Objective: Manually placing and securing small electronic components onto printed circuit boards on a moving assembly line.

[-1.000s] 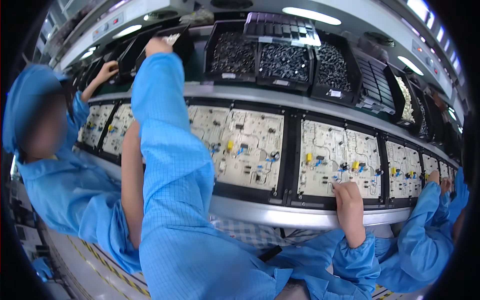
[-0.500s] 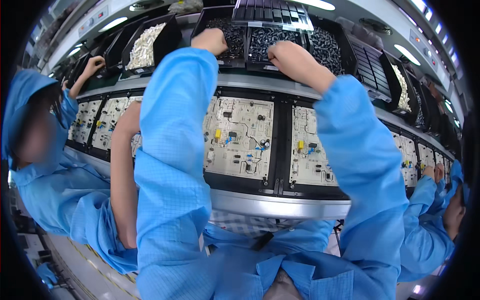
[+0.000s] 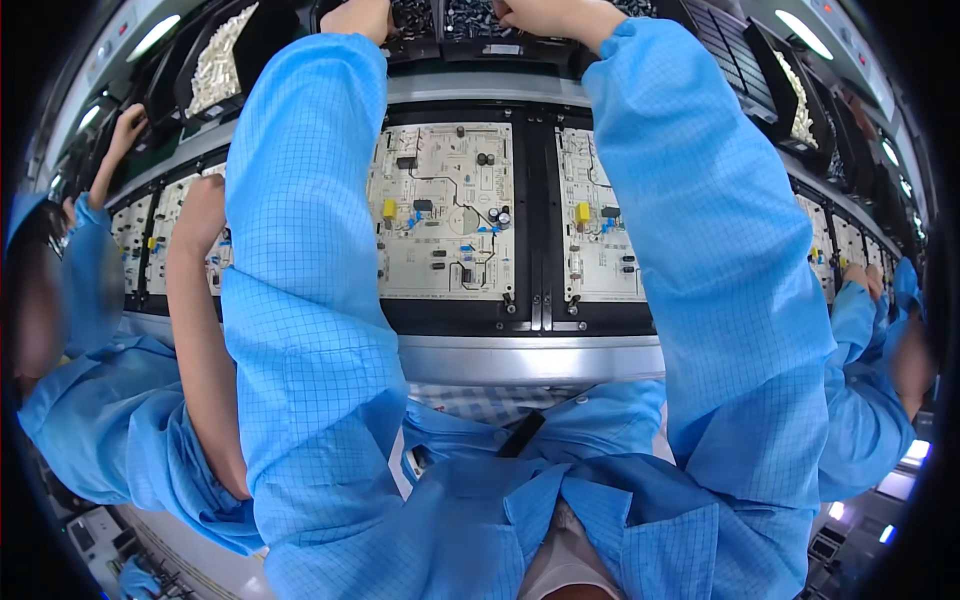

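Both my arms, in blue gridded sleeves, stretch forward over the boards to the parts bins at the top edge. My left hand (image 3: 358,17) is at a black bin (image 3: 412,50) of small dark parts; its fingers are curled and partly cut off by the picture edge. Over the neighbouring bin (image 3: 470,50), also of small dark parts, my right hand (image 3: 548,16) has its fingertips pinched together. Whatever either hand holds is hidden or too small to name. Beneath my arms lie a pale circuit board (image 3: 430,268) and a second board (image 3: 595,275), partly covered by my right sleeve.
A metal rail (image 3: 530,360) runs along the near side. Bins of white parts (image 3: 215,65) stand at left and right, with a gridded tray (image 3: 730,50) at right. Close to my left sleeve is a co-worker's hand (image 3: 203,212); another worker's hands (image 3: 862,277) are at far right.
The view has tipped downward, so bins and hands now sit higher, partly out of the picture. Both hands stay at the same two bins.
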